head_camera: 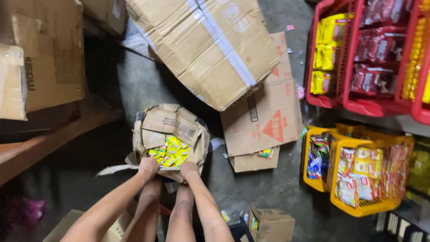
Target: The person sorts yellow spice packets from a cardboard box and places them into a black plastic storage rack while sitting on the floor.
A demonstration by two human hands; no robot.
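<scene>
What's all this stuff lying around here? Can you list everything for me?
open carton: one, brown, centre floor, flaps torn open
small packets: many, mostly yellow, inside the open carton
taped box: one, brown, tilted, top centre
flattened cardboard: one stack, brown, right of the open carton
red baskets: several, top right, holding packets
yellow baskets: two, lower right, holding packets
small box: one, brown, bottom centre
left hand: on the carton's near edge
right hand: on the carton's near edge
</scene>
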